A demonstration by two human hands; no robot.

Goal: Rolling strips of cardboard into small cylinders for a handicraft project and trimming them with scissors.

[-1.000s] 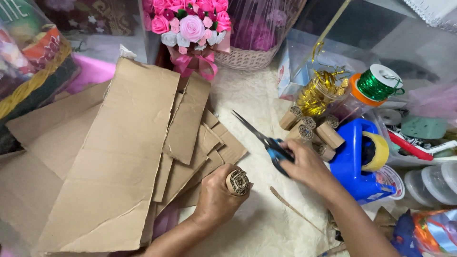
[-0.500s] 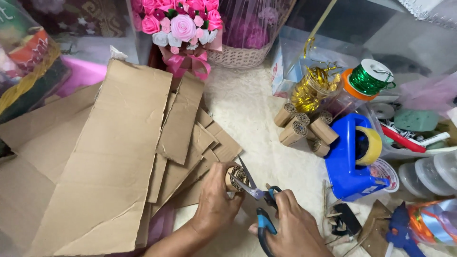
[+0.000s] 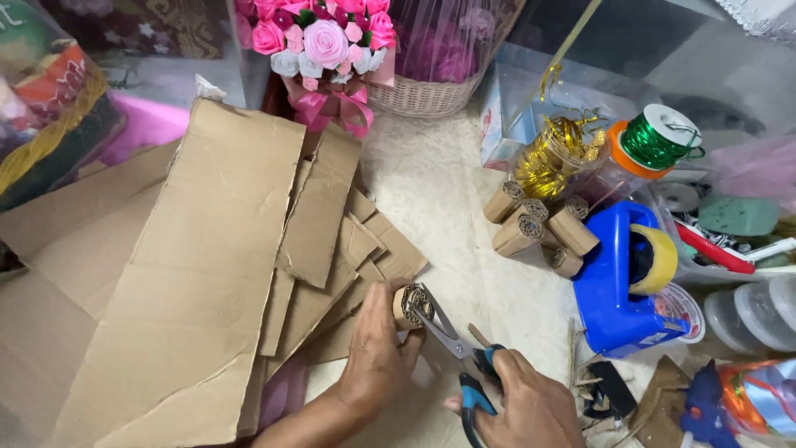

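Observation:
My left hand (image 3: 377, 357) grips a small rolled cardboard tube (image 3: 410, 305), its spiral end facing right. My right hand (image 3: 531, 406) holds blue-handled scissors (image 3: 452, 348), and the blade tips rest against the tube's end. Both hands are low in the view, over a white fuzzy cloth (image 3: 439, 191). Large cardboard sheets and cut strips (image 3: 207, 265) lie just left of my left hand.
Several finished cardboard rolls (image 3: 535, 228) lie right of centre beside a blue tape dispenser (image 3: 622, 286). Gold ribbon (image 3: 551, 158), a green wire spool (image 3: 655, 141), a wicker basket (image 3: 427, 95) and a pink rose bouquet (image 3: 323, 41) stand at the back. Plastic lids and scraps fill the right edge.
My right hand brought the scissors down from beside the dispenser to the tube. The blades have closed in on the tube's end, and both hands sit lower in view.

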